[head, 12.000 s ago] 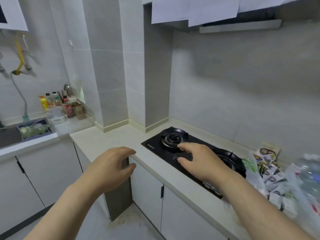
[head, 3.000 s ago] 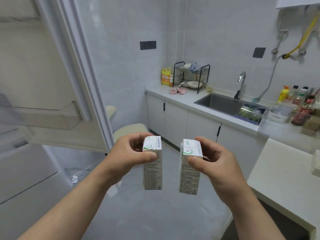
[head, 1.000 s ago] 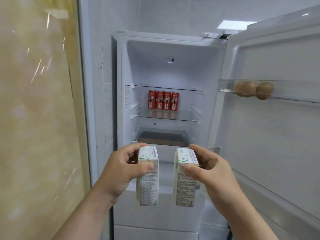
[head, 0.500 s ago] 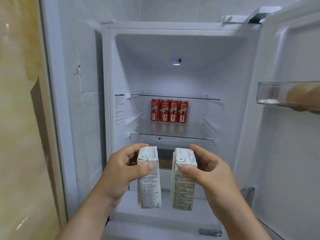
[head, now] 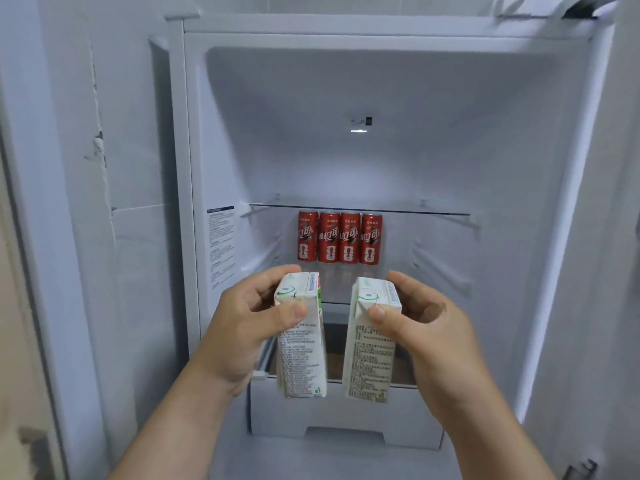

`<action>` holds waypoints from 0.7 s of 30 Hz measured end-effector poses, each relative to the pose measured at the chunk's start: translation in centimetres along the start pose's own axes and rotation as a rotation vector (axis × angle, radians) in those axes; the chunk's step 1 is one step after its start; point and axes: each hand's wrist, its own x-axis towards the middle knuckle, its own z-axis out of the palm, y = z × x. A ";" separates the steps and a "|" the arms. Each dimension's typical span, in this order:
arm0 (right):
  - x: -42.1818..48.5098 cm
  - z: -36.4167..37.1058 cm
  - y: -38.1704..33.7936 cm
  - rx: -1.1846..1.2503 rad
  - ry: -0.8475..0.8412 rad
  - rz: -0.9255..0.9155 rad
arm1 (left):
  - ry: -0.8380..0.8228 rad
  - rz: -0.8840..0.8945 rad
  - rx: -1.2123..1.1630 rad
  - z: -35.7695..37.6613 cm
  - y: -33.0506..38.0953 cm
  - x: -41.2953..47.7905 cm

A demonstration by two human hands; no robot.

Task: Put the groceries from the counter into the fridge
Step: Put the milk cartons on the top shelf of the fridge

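I stand in front of the open fridge (head: 381, 98), holding two white-and-green cartons upright side by side. My left hand (head: 242, 327) grips the left carton (head: 303, 355) near its top, thumb on the front. The right carton (head: 370, 362) is held the same way by my right hand (head: 426, 330). Both cartons hang in front of the lower glass shelf (head: 436, 289) and the drawer (head: 346, 417) below it, a small gap between them.
Several red cans (head: 339, 242) stand in a row at the back of the lower shelf. An upper glass shelf (head: 360, 209) runs above them. The open fridge door (head: 616, 237) is at the right edge, and a white wall panel (head: 104, 202) at the left.
I have come closer to the fridge, which now fills the view. The door shelf with eggs has slipped out of sight. Both hands have risen slightly with the cartons, still gripped.
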 end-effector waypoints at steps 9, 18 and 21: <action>7.2 3.3 -1.1 -0.069 0.007 -0.160 | -0.028 0.110 -0.032 -1.4 1.2 8.7; 12.3 3.7 -3.4 -0.018 0.023 -0.205 | -0.051 0.151 -0.009 -1.5 2.8 14.3; 13.7 3.7 -4.9 0.030 0.021 -0.218 | -0.010 0.175 -0.013 -0.8 3.7 15.8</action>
